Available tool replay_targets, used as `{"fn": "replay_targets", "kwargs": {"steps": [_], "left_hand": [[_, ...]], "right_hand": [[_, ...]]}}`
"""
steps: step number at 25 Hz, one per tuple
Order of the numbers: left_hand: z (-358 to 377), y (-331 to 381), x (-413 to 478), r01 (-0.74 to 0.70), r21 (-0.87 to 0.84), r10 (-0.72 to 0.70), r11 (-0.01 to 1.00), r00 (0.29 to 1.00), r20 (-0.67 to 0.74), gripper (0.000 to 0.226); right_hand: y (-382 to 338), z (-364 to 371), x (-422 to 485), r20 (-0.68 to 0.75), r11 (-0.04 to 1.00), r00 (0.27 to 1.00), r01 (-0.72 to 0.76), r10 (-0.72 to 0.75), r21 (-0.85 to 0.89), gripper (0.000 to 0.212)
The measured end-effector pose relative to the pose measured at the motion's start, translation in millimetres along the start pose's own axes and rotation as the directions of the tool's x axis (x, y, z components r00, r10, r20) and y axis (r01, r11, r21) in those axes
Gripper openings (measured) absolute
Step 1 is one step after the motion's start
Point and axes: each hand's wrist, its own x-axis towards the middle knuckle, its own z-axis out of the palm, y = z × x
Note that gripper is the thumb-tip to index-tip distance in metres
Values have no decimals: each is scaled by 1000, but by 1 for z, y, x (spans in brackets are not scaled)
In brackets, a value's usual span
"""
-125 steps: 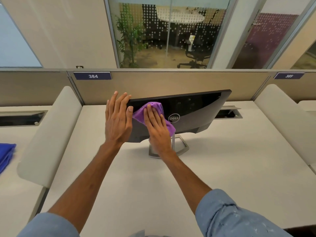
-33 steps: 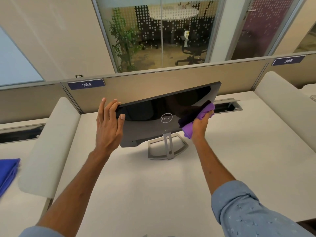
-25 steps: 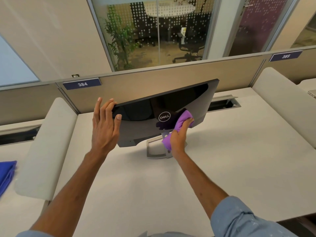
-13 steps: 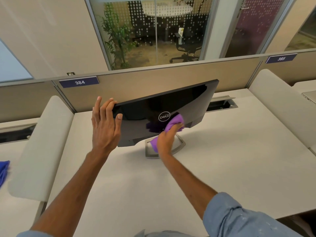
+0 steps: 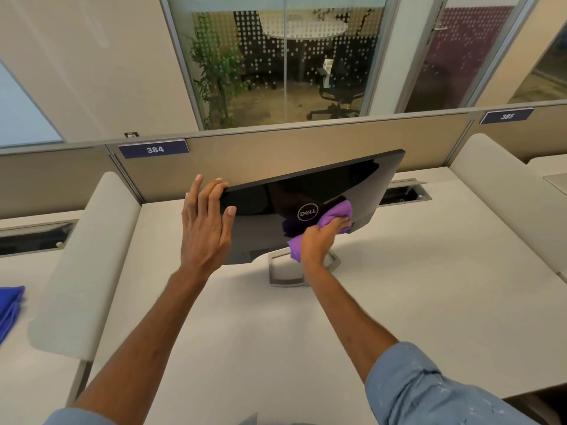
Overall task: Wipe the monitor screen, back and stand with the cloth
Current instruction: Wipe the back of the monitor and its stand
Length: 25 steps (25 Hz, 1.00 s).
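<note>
A black Dell monitor (image 5: 337,182) stands on the white desk with its glossy back turned toward me, on a grey open-frame stand (image 5: 277,273). My left hand (image 5: 204,228) holds the monitor's left edge, fingers over the top corner and thumb on the back. My right hand (image 5: 317,243) presses a bunched purple cloth (image 5: 336,214) against the back, just right of the logo and above the stand. The screen side is hidden from me.
The white desk (image 5: 414,302) is bounded by padded side dividers at left (image 5: 86,259) and right (image 5: 503,191) and a beige rear partition (image 5: 276,154). A cable slot (image 5: 403,194) opens behind the monitor. A blue cloth (image 5: 10,308) lies on the neighbouring desk at far left.
My right hand swept the purple cloth from the monitor's right edge leftward toward the logo, then back a little to the right. My left hand kept its hold on the left edge.
</note>
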Motion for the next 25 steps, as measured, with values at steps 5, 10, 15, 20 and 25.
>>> {"fn": "replay_targets", "kwargs": {"steps": [5,10,15,20,25], "left_hand": [[4,7,1,45,-19,-45,999,999,-17,49],[-2,4,1,25,-25,-25,999,1000,8,51],[-8,-3,0,30,-20,-29,999,997,69,54],[-20,-8,-2,40,-116,-35,992,998,47,52],[-24,-11,-13,118,-271,-135,955,990,-45,49]], "right_hand": [[-15,9,-16,-112,994,991,68,-78,-88,86],[29,40,-102,515,317,492,863,-702,-393,95],[30,40,-66,786,-307,-72,939,-614,-153,81],[11,-14,1,281,385,520,823,-807,-418,87],[-18,-14,17,133,590,623,776,-771,-222,79]]}}
